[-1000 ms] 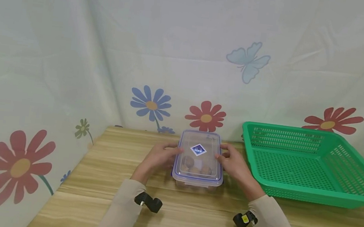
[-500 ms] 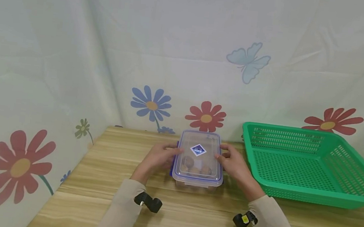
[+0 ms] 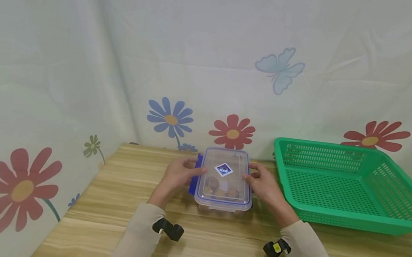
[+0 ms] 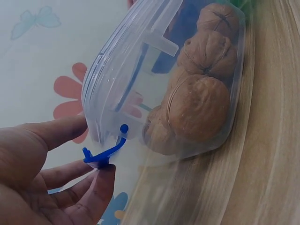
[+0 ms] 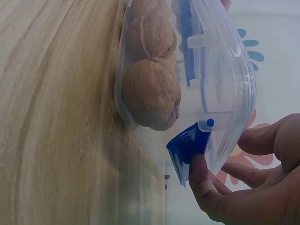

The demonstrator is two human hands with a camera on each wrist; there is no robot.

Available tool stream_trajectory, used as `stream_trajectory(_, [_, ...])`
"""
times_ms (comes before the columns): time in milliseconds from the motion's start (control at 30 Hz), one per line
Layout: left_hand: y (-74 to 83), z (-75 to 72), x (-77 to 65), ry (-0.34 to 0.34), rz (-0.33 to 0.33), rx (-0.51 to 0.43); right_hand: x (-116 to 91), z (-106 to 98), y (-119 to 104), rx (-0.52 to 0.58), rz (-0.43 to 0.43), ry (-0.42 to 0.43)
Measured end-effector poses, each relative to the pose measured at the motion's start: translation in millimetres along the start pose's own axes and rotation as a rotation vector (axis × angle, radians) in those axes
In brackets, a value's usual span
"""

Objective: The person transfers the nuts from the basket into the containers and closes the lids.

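Observation:
A clear plastic food container (image 3: 221, 208) with a blue-rimmed lid and a diamond label sits on the wooden table. Several walnuts (image 4: 199, 108) show through its wall. My left hand (image 3: 179, 175) holds its left side, thumb on the lid's edge and fingers curled behind a blue latch (image 4: 101, 158), which stands swung out from the wall. On the other side my right hand (image 3: 266, 187) grips the lid's edge with the thumb. In the right wrist view, a fingertip touches the right blue latch (image 5: 190, 143), tilted outward too. The container's far side is partly hidden.
A green plastic basket (image 3: 337, 217) with slotted walls stands to the right, close to my right hand. Behind the wooden table (image 3: 215, 248) hangs a pale curtain (image 3: 206, 60) printed with flowers and a butterfly. The table's left edge meets the curtain.
The left blue latch has swung outward, away from the lid, and more of it shows beside my left fingers. My left fingers have shifted slightly left. The container and right hand look unmoved.

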State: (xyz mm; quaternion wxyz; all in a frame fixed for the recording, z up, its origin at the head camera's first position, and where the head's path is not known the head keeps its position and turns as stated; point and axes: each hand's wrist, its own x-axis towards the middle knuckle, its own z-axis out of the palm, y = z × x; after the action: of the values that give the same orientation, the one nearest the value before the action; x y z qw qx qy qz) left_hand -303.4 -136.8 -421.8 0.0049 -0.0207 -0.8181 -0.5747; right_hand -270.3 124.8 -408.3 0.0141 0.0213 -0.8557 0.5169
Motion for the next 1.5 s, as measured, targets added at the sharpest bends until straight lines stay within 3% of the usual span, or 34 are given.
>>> stream_trajectory(767, [4.2, 5.6, 1.8, 0.030, 0.049, -0.037, -0.1, 1.5, 0.5, -0.022, -0.018, 0.020])
stream_trajectory(1267, [10.0, 11.7, 1.0, 0.106, 0.083, 0.101, -0.4, 0.2, -1.2, -0.037, -0.027, 0.004])
stream_trajectory(1500, [11.9, 12.4, -0.3, 0.105, 0.078, 0.120, -0.3, -0.2, -1.3, -0.033, -0.020, 0.001])
